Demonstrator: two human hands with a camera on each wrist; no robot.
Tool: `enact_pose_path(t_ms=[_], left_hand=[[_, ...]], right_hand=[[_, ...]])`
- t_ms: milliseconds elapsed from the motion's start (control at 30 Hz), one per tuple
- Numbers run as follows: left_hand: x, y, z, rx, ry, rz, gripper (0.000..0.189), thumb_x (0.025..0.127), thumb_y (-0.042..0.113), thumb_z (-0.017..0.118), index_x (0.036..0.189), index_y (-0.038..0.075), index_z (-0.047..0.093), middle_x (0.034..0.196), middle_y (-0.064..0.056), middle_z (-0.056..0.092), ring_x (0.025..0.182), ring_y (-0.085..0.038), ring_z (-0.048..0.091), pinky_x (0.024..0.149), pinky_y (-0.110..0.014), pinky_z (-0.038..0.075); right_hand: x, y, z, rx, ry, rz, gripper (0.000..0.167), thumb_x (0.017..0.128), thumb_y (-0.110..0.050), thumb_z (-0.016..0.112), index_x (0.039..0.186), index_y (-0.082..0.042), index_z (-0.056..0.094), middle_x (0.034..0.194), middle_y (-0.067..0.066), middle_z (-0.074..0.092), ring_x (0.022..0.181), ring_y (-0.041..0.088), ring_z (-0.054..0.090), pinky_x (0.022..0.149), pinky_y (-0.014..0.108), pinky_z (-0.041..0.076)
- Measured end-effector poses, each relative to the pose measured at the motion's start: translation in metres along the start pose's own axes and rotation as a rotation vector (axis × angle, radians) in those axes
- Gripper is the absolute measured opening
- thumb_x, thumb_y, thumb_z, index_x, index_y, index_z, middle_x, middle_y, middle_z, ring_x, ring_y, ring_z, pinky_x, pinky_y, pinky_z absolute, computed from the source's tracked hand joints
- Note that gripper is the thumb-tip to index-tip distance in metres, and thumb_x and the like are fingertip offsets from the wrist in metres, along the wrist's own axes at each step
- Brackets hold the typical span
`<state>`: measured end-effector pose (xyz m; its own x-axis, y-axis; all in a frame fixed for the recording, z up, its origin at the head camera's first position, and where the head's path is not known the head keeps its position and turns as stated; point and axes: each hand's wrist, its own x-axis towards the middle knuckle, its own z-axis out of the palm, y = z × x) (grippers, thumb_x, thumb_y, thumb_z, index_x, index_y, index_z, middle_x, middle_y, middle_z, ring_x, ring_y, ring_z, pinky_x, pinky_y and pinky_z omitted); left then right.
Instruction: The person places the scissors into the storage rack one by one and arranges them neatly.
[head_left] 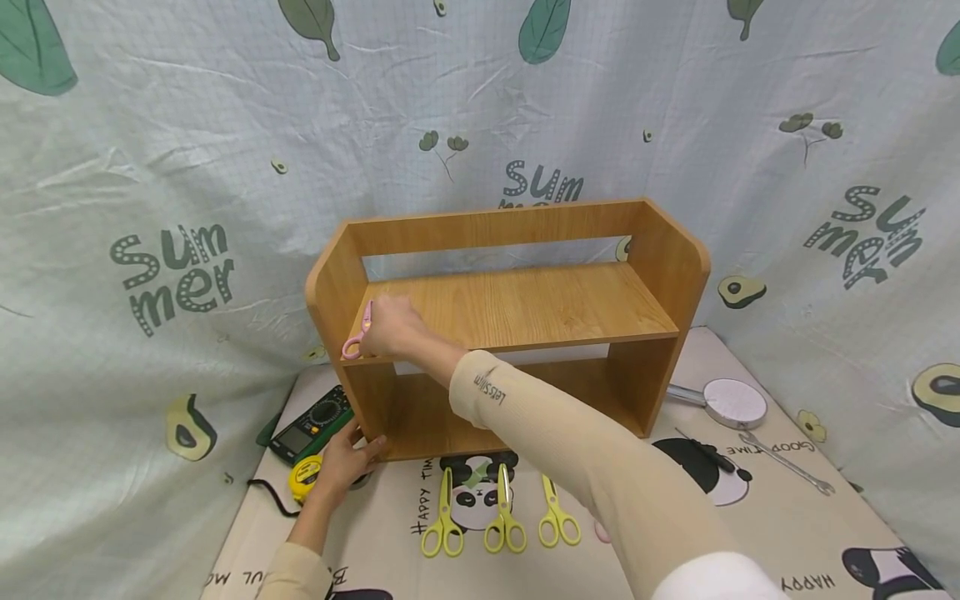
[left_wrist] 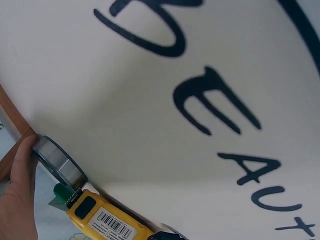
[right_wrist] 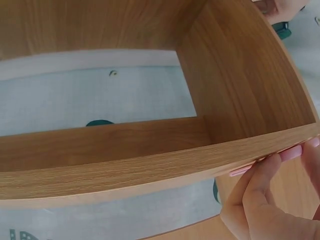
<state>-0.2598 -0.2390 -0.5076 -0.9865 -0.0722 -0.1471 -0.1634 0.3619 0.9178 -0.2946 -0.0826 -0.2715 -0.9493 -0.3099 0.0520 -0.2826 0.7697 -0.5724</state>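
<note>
A two-tier wooden shelf (head_left: 480, 343) stands on the table. My right hand (head_left: 396, 323) is at the left end of its upper board, pinching pink scissors (head_left: 366, 317) that lie along the side panel. In the right wrist view, the fingers (right_wrist: 262, 180) hold the scissors (right_wrist: 291, 153) close against the board's front edge. Down at the bottom left corner of the shelf, my left hand (head_left: 347, 460) grips the side panel, thumb toward the front. Close beside that hand are a yellow tape measure (left_wrist: 107, 218) and a silver ring-shaped roll (left_wrist: 61, 161).
A multimeter (head_left: 313, 423) lies left of the shelf. Three yellow scissors, one of them the middle pair (head_left: 504, 521), lie in front. On the right are a white disc with a metal handle (head_left: 735, 403), a wrench (head_left: 787, 463) and a thin black-handled tool (head_left: 708, 452).
</note>
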Motion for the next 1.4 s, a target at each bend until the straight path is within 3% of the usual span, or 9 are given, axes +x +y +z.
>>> enact_pose_path(t_ms=[133,267,367,467,533,633,800,1067,1400], left_hand=[[-0.001,-0.001,0.000,0.010,0.001,0.001,0.074,0.105,0.013,0.062,0.166,0.010,0.022,0.165,-0.032,0.030,0.137,-0.053,0.053,0.096,-0.048,0.063],[-0.001,-0.001,0.000,0.022,0.000,-0.009,0.074,0.104,0.014,0.062,0.166,0.010,0.022,0.165,-0.032,0.031,0.136,-0.051,0.054,0.094,-0.045,0.064],[-0.001,0.001,-0.001,0.020,-0.005,-0.013,0.075,0.104,0.015,0.062,0.166,0.010,0.021,0.164,-0.032,0.031,0.136,-0.050,0.055,0.093,-0.045,0.065],[0.000,0.003,-0.002,0.023,-0.007,-0.013,0.075,0.104,0.015,0.062,0.166,0.010,0.021,0.164,-0.032,0.031,0.136,-0.049,0.055,0.093,-0.045,0.065],[0.000,0.003,-0.003,0.026,-0.006,-0.010,0.075,0.104,0.014,0.062,0.166,0.010,0.021,0.164,-0.032,0.031,0.136,-0.048,0.056,0.093,-0.045,0.065],[0.001,0.002,-0.003,0.029,-0.003,-0.010,0.074,0.104,0.015,0.062,0.166,0.010,0.022,0.165,-0.032,0.031,0.136,-0.048,0.056,0.093,-0.044,0.065],[0.000,0.002,-0.001,0.052,0.011,-0.011,0.074,0.104,0.015,0.062,0.166,0.007,0.022,0.164,-0.034,0.031,0.134,-0.049,0.057,0.091,-0.045,0.065],[0.000,0.004,0.002,0.049,0.007,0.005,0.074,0.104,0.013,0.062,0.165,0.005,0.021,0.163,-0.035,0.030,0.134,-0.050,0.056,0.092,-0.047,0.065],[0.000,0.003,0.002,0.029,0.011,0.005,0.076,0.104,0.013,0.062,0.166,0.005,0.019,0.163,-0.035,0.030,0.133,-0.050,0.057,0.093,-0.047,0.064]], right_hand=[[-0.003,0.000,-0.001,-0.027,-0.007,-0.015,0.033,0.082,-0.027,0.090,0.085,-0.013,0.060,0.078,-0.003,0.057,0.068,0.009,0.050,0.051,0.015,0.039],[-0.005,0.002,-0.007,-0.065,-0.001,-0.084,0.031,0.086,-0.026,0.084,0.075,-0.017,0.057,0.069,-0.008,0.054,0.065,0.007,0.050,0.054,0.014,0.039],[-0.010,0.008,-0.014,0.051,-0.003,-0.139,0.027,0.090,-0.021,0.080,0.074,-0.014,0.059,0.068,-0.005,0.065,0.061,0.006,0.054,0.053,0.014,0.039],[-0.021,0.018,-0.019,0.181,0.017,-0.216,0.016,0.091,-0.017,0.077,0.097,-0.004,0.070,0.099,0.009,0.077,0.083,0.010,0.065,0.071,0.016,0.051],[-0.034,0.028,-0.019,0.250,0.036,-0.255,0.039,0.090,-0.020,0.079,0.120,0.002,0.068,0.125,0.017,0.071,0.103,0.017,0.066,0.087,0.023,0.056],[-0.060,0.047,-0.013,0.325,0.063,-0.303,0.056,0.090,-0.022,0.079,0.137,0.002,0.062,0.137,0.016,0.063,0.123,0.024,0.061,0.107,0.035,0.054],[-0.103,0.088,0.014,0.479,0.077,-0.286,0.055,0.090,-0.022,0.080,0.139,-0.006,0.060,0.138,0.010,0.063,0.127,0.023,0.062,0.112,0.036,0.053],[-0.150,0.143,0.077,0.660,0.036,-0.127,0.053,0.087,-0.030,0.084,0.133,-0.018,0.061,0.130,-0.002,0.063,0.125,0.020,0.062,0.110,0.033,0.054],[-0.176,0.176,0.141,0.714,-0.022,-0.020,0.060,0.080,-0.014,0.088,0.129,0.004,0.059,0.122,0.014,0.064,0.116,0.034,0.063,0.106,0.038,0.058]])
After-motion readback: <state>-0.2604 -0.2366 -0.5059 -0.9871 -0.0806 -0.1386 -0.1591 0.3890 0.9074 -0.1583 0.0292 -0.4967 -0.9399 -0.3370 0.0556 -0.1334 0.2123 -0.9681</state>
